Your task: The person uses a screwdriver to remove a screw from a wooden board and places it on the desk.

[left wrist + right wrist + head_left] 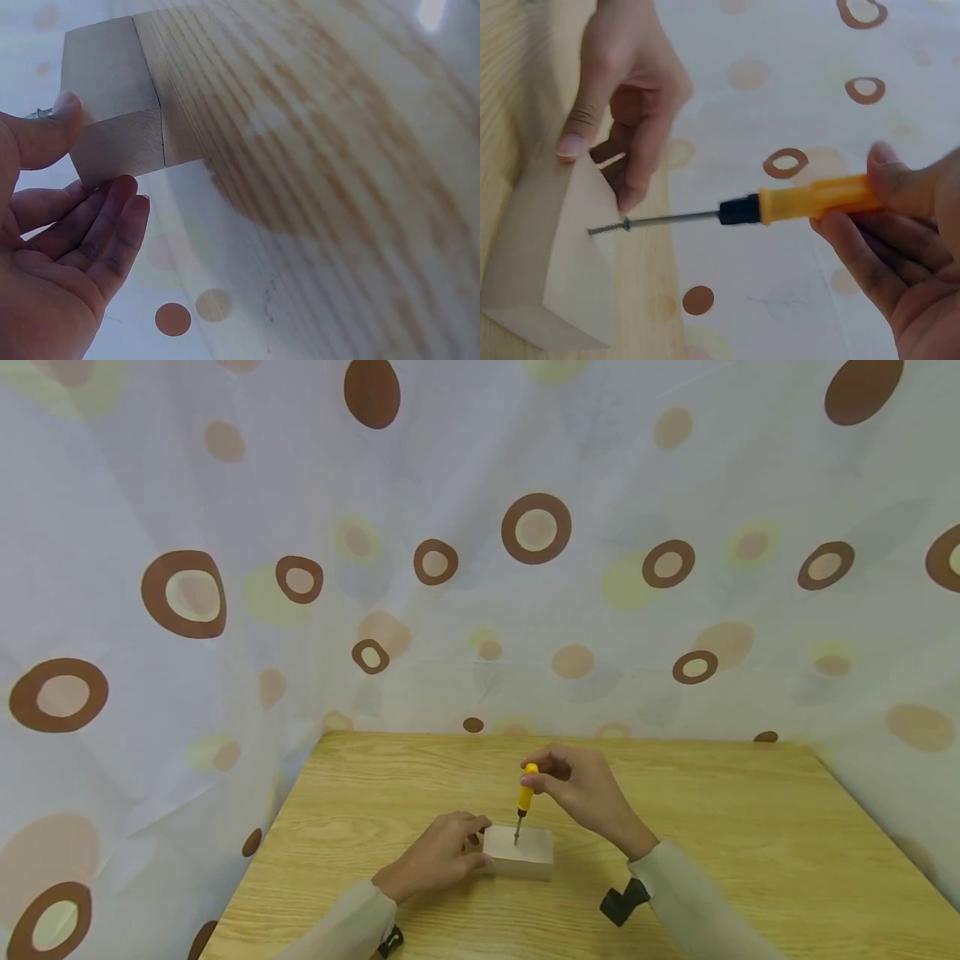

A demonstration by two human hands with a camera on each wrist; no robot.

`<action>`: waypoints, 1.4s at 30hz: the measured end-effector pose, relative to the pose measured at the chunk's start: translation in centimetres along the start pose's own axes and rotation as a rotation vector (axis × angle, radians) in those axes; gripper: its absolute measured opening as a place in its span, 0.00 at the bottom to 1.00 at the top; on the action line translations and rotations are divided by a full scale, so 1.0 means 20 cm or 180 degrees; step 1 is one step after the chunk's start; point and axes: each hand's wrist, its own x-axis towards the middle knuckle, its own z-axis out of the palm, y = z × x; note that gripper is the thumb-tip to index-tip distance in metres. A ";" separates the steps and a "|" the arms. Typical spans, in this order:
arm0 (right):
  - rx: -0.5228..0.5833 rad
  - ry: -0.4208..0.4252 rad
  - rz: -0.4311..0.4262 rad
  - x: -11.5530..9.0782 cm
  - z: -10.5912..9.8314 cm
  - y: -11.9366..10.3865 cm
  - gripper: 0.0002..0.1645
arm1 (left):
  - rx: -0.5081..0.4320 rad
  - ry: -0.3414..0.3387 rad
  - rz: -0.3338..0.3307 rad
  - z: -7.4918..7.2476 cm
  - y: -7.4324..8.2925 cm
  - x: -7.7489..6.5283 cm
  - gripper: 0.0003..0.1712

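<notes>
A pale wooden block (525, 862) lies on the wooden table. My left hand (442, 858) grips its left end, thumb (56, 135) on one side and fingers (112, 225) on the other. In my right hand (588, 789) a yellow screwdriver (810, 201) is pinched by the handle's end between thumb and fingers. Its black collar and metal shaft point down at the block. The shaft's tip meets the head of a screw (609, 227), which stands upright with its point at the block's top face and most of its thread showing.
The wood-grained table (360, 793) reaches back to a white curtain (465, 460) with brown and beige dots, which hangs behind and along both sides. Dark straps (624, 902) sit at both wrists by the pale sleeves (697, 906).
</notes>
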 end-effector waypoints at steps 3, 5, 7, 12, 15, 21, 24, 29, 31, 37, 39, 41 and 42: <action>0.0033 -0.0126 -0.0031 0.01 -0.02 0.01 0.08 | -0.0017 -0.0008 -0.0020 0.00 0.00 0.00 0.30; 0.0046 -0.0234 -0.0065 0.02 -0.03 0.01 0.09 | -0.0038 -0.0006 -0.0008 -0.01 0.01 0.00 0.30; 0.0105 -0.0285 -0.0060 0.02 -0.02 0.01 0.10 | -0.0044 -0.0004 0.0004 -0.01 0.01 0.00 0.30; 0.0024 -0.0119 -0.0003 0.00 0.01 0.01 0.10 | -0.0060 -0.0009 0.0027 -0.01 0.01 0.00 0.30; -0.0147 0.0094 0.0009 0.00 0.04 0.00 0.14 | -0.0073 -0.0006 -0.0001 0.00 0.01 0.00 0.30; -0.0055 0.0405 0.0384 -0.02 0.05 0.01 0.21 | -0.0097 0.0008 -0.0009 0.01 0.00 0.01 0.29; 0.0090 0.0357 0.0448 -0.02 0.05 0.02 0.17 | -0.0120 0.0008 -0.0004 0.01 0.00 0.01 0.30; 0.0356 -0.0082 0.0247 -0.01 0.03 0.00 0.09 | -0.0136 -0.0018 0.0017 0.01 0.00 0.01 0.31; 0.0384 -0.0203 0.0222 0.00 0.03 -0.01 0.09 | -0.0125 -0.0017 0.0018 0.01 0.00 0.01 0.31; 0.0129 -0.0036 0.0185 0.00 0.04 -0.03 0.11 | -0.0087 0.0014 0.0061 0.00 0.00 0.00 0.31; 0.0091 0.0047 0.0197 0.00 0.04 -0.03 0.11 | -0.0090 0.0022 0.0069 0.00 0.00 0.00 0.31; 0.0092 0.0073 0.0165 0.00 0.04 -0.02 0.10 | -0.0108 0.0017 0.0060 0.00 0.00 0.00 0.31; 0.0121 0.0054 0.0132 0.01 0.04 -0.02 0.08 | -0.0117 0.0014 0.0054 0.00 0.00 -0.01 0.31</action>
